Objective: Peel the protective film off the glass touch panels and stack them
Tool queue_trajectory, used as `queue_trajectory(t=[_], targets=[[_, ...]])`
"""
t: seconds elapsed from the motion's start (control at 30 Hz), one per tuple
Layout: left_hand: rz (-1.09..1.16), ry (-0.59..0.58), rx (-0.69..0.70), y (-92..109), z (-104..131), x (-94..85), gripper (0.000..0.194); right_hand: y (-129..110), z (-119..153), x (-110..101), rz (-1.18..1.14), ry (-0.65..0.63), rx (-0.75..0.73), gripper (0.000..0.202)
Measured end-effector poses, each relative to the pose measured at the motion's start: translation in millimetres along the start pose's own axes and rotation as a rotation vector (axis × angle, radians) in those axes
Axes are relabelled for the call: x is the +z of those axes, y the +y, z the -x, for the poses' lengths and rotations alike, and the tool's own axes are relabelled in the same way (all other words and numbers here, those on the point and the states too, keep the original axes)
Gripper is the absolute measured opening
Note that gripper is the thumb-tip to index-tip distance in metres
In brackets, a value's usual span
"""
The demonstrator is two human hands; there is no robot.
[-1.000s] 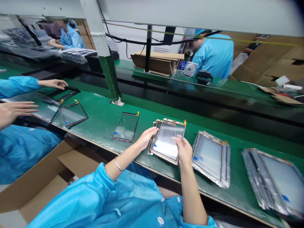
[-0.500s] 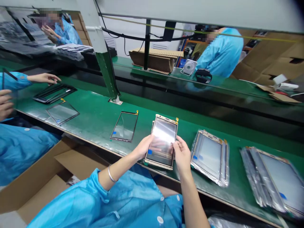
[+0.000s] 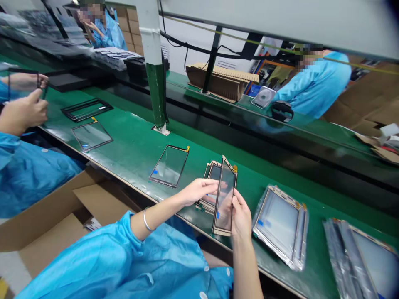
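My right hand (image 3: 241,214) grips the right edge of a touch screen panel (image 3: 223,203) with a gold-coloured frame, a blue tab and an orange flex tail. The panel is tilted up on its side. Behind its glass, the stretched fingers of my left hand (image 3: 193,192) show through; I cannot tell whether they touch it. Under that hand lies a small stack of similar panels (image 3: 206,206) on the green bench. Left of the stack, a single dark-framed panel (image 3: 170,166) lies flat.
Stacked panels in clear plastic (image 3: 279,224) and more wrapped panels (image 3: 352,253) lie to the right. Leftward are another glass panel (image 3: 92,136), black frames (image 3: 87,109) and a co-worker's hands (image 3: 23,110) holding a frame. A painted post (image 3: 154,83) rises from the bench (image 3: 134,141).
The panel has turned from facing me to standing on its side, uncovering the stack beneath. My left hand has let go of its left edge. The co-worker's hands have lifted a frame.
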State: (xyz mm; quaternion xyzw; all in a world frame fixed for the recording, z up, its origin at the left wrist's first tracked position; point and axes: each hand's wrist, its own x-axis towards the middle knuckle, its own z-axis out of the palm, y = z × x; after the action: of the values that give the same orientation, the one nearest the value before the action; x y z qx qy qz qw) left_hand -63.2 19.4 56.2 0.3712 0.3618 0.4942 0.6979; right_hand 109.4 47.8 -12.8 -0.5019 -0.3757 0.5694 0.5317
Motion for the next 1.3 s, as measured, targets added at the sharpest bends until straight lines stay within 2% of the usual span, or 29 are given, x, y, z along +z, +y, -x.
queue_trajectory(t=[0.3,0.5,0.67,0.73,0.83,0.9,0.97,1.03,1.17,1.23,1.3], targets=[[-0.073,-0.002,-0.030,6,-8,-4.5,0.041,-5,-7,-9,-0.022,0.021,-0.002,0.058],[-0.094,0.001,-0.086,-1,-22,-24.4,0.037,-10,-7,-17,-0.024,0.028,-0.048,0.056],[-0.134,0.052,-0.106,-15,-34,-39.6,0.030,-8,-12,-18,0.106,0.044,-0.089,0.052],[-0.158,0.109,-0.079,-21,-38,-43.6,0.035,-8,-16,-18,0.160,-0.007,-0.070,0.053],[-0.201,0.174,-0.024,-29,-44,-48.7,0.058,-9,-22,-20,0.261,-0.070,-0.024,0.061],[-0.243,0.200,0.015,-32,-45,-50.8,0.073,-10,-26,-22,0.304,-0.070,-0.012,0.065],[-0.294,0.235,0.059,-33,-45,-50.7,0.076,-9,-28,-22,0.300,-0.051,-0.016,0.065],[-0.337,0.282,0.110,-32,-44,-47.4,0.066,-6,-30,-21,0.284,-0.025,-0.027,0.065],[-0.331,0.338,0.221,-26,-43,-35.4,0.027,-1,-32,-13,0.241,0.003,-0.060,0.066],[-0.277,0.325,0.254,-25,-44,-29.3,0.015,1,-34,-9,0.226,-0.001,-0.077,0.069],[-0.195,0.277,0.237,-27,-44,-23.4,0.012,3,-35,-7,0.221,0.001,-0.091,0.072]])
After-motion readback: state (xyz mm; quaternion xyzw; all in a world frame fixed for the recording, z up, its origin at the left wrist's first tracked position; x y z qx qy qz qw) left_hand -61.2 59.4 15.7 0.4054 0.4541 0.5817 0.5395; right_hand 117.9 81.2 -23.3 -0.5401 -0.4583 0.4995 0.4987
